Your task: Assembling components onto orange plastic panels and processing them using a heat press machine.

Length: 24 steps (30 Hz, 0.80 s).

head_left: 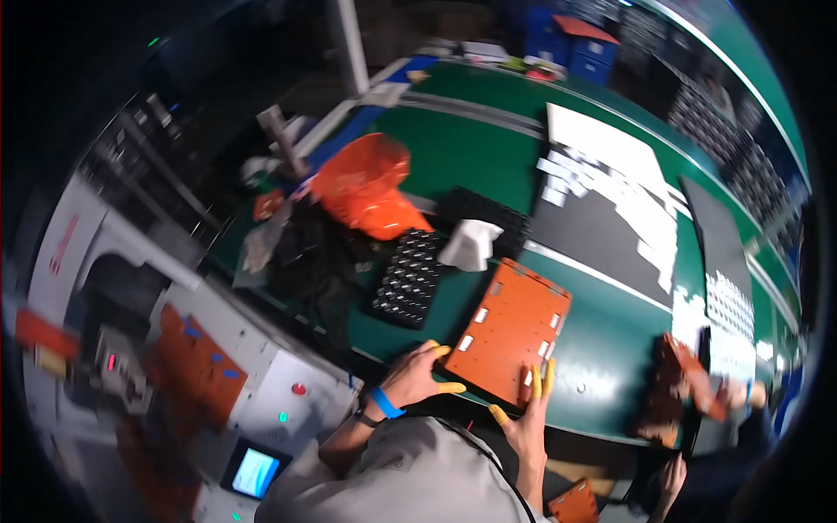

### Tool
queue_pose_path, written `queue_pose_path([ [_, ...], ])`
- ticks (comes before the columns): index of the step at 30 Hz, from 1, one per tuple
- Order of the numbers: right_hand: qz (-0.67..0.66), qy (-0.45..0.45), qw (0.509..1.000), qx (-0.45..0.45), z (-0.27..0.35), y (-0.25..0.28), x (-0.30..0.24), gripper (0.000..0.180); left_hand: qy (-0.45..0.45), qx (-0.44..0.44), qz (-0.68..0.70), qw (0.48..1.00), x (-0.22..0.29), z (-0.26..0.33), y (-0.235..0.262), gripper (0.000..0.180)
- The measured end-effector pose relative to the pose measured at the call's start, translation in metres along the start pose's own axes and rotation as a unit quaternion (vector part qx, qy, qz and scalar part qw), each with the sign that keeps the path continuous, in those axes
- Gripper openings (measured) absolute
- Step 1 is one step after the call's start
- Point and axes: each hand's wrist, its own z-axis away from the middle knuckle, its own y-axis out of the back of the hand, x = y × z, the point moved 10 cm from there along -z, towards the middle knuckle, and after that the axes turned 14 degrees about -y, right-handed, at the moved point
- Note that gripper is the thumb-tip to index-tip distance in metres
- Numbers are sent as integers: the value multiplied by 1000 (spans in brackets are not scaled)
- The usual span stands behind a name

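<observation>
Just below centre: an orange panel (510, 327), rectangular and set with small white patches along its edges, lies aslant on the green surface (602, 349), near the front edge.
Left hand: at lower centre, the worker's left hand (418, 376), tips covered in yellow, spreads its fingers beside the panel's lower left corner, grasping nothing; whether a fingertip touches the panel cannot be told.
Right hand: the worker's right hand (527, 423), also yellow-tipped, is splayed at the panel's lower right corner, two fingers over its edge and the thumb apart; it is not closed around anything.
Wrist: a blue band (385, 403) circles the left one.
Black tray: left of the panel, a studded tray (407, 279) lies near a crumpled white cloth (472, 244).
Orange bag: glossy plastic (362, 187) is heaped at upper centre-left.
Dark board: at upper right, a broad sheet (567, 231) carries scattered white pieces (632, 218).
Machine: at lower left, a lit screen (255, 472) glows below a red button (299, 389).
Co-worker: at lower right, another person's hand (739, 394) is near orange pieces (684, 379).
</observation>
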Motion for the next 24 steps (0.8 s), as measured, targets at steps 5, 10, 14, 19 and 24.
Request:
queue_pose_path([
  [5, -139, -17, 990, 8, 4, -15, 12, 113, -28, 63, -35, 997, -2, 0, -1, 58],
  [10, -211, 36, 972, 93, 7, 6, 9, 114, -39, 56, 38, 997, 3, 1, -3, 59],
  [14, -415, -105, 903, -45, -4, 15, 61, 94, -67, 71, 76, 992, 41, -4, 13, 61],
  [19, -671, -150, 717, -113, -18, 22, 93, 78, -83, 67, 108, 988, 71, -16, 1, 58],
  [24, -646, -165, 740, -82, -5, 26, 84, 63, -82, 102, 139, 981, 82, -11, 8, 51],
])
